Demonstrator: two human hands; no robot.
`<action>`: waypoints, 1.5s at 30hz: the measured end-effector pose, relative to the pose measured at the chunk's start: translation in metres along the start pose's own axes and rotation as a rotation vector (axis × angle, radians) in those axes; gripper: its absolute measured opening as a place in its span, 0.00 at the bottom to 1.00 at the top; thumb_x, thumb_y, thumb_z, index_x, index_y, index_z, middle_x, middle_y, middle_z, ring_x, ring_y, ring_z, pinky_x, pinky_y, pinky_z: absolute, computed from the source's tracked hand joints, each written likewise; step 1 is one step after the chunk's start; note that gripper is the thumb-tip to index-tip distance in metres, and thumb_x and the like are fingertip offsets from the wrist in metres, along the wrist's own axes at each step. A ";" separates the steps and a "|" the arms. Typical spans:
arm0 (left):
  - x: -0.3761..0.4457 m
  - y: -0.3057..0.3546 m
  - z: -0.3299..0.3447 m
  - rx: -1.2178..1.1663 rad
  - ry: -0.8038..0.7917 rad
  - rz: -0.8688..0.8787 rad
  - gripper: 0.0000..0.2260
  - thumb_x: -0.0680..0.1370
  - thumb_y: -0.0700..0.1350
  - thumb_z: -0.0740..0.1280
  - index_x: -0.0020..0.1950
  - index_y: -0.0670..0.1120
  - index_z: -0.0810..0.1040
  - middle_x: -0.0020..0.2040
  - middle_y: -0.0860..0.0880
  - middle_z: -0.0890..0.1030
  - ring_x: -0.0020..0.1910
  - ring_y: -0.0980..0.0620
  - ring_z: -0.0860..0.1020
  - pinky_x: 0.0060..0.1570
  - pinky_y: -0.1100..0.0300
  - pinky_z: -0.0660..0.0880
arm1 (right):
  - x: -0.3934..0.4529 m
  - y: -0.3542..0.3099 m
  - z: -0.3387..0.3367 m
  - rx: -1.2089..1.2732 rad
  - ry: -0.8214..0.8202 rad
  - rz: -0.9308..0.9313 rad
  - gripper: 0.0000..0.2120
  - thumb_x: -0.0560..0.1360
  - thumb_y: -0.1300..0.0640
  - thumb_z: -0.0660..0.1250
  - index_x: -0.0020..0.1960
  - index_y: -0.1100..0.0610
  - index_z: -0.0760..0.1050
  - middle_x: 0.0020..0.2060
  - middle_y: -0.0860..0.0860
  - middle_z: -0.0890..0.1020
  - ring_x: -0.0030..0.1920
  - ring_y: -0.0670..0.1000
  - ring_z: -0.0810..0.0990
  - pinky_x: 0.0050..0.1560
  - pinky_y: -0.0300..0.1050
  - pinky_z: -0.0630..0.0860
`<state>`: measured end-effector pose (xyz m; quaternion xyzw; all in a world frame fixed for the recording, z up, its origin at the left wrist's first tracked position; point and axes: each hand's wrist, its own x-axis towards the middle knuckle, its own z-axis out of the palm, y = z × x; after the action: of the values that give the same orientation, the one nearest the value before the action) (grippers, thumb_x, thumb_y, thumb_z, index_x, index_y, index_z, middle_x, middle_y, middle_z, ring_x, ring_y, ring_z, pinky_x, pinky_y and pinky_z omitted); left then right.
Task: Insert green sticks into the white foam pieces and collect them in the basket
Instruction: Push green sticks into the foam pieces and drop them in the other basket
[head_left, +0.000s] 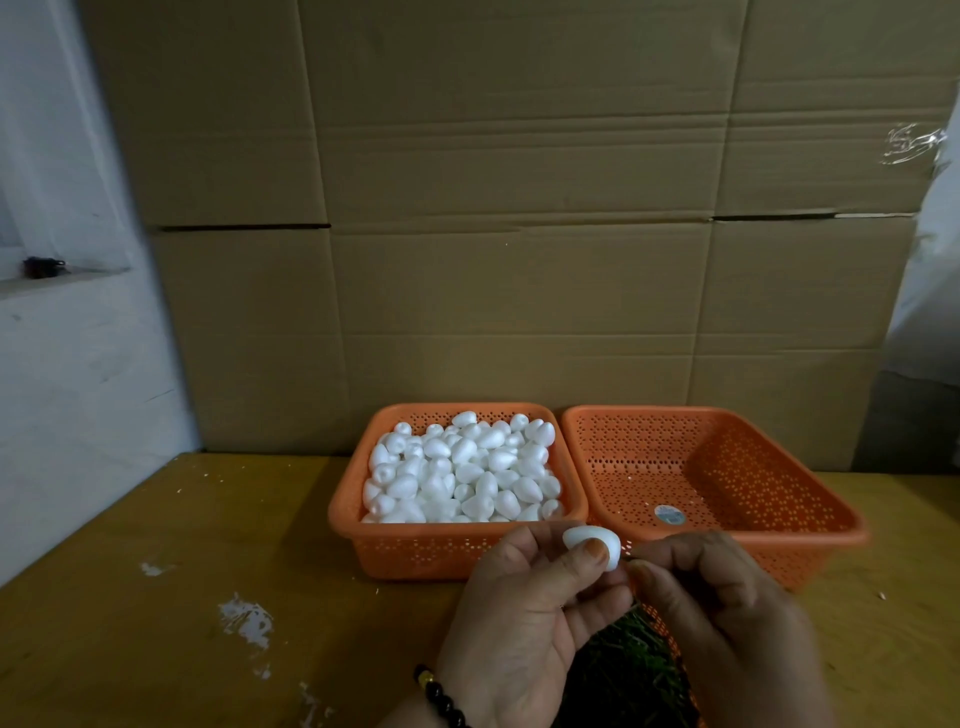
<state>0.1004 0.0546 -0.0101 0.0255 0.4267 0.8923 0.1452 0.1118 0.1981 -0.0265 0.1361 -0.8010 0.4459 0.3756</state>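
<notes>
We pinch the foam piece (592, 543) in our left hand (524, 623), just before the full basket (415, 551); our right hand (722, 613) pinches a barely visible green stick (635, 561) at its base. Push it straight, gently.

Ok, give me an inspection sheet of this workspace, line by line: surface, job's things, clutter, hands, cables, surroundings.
Surface: yellowish wooden table, with white scuffs and specks.
Job's things: left orange basket full of white foam pieces; right orange basket empty but for a round sticker; green sticks in a third basket under the hands.
Clutter: small white crumbs on the table.
Hands: left hand pinches one foam piece; right hand has its fingers at that piece's end, seemingly holding a stick, mostly hidden.
Cables: nothing seen.
Surroundings: cardboard sheets behind the baskets; white wall on the left with a ledge bearing a small dark object.
</notes>
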 end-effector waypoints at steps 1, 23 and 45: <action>0.000 0.000 0.000 0.001 -0.004 0.000 0.22 0.63 0.34 0.73 0.55 0.36 0.76 0.42 0.40 0.83 0.36 0.48 0.82 0.34 0.57 0.80 | 0.000 0.000 0.000 0.002 -0.005 0.005 0.02 0.65 0.55 0.70 0.38 0.49 0.80 0.36 0.43 0.80 0.40 0.41 0.80 0.39 0.32 0.73; -0.004 0.012 -0.002 -0.228 -0.111 -0.132 0.19 0.72 0.32 0.63 0.63 0.40 0.75 0.48 0.37 0.82 0.38 0.45 0.81 0.36 0.56 0.80 | -0.007 0.005 0.003 0.194 -0.025 0.079 0.13 0.65 0.48 0.71 0.50 0.43 0.79 0.44 0.47 0.84 0.45 0.49 0.83 0.47 0.56 0.80; 0.003 0.008 -0.005 -0.291 -0.074 -0.286 0.23 0.69 0.40 0.69 0.62 0.34 0.76 0.43 0.40 0.83 0.34 0.48 0.80 0.32 0.58 0.78 | -0.007 0.004 0.005 0.163 -0.029 0.035 0.11 0.69 0.50 0.74 0.50 0.42 0.78 0.44 0.44 0.83 0.44 0.44 0.83 0.45 0.42 0.80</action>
<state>0.0952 0.0465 -0.0077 -0.0237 0.2870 0.9133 0.2880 0.1118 0.1954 -0.0361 0.1589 -0.7698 0.5139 0.3437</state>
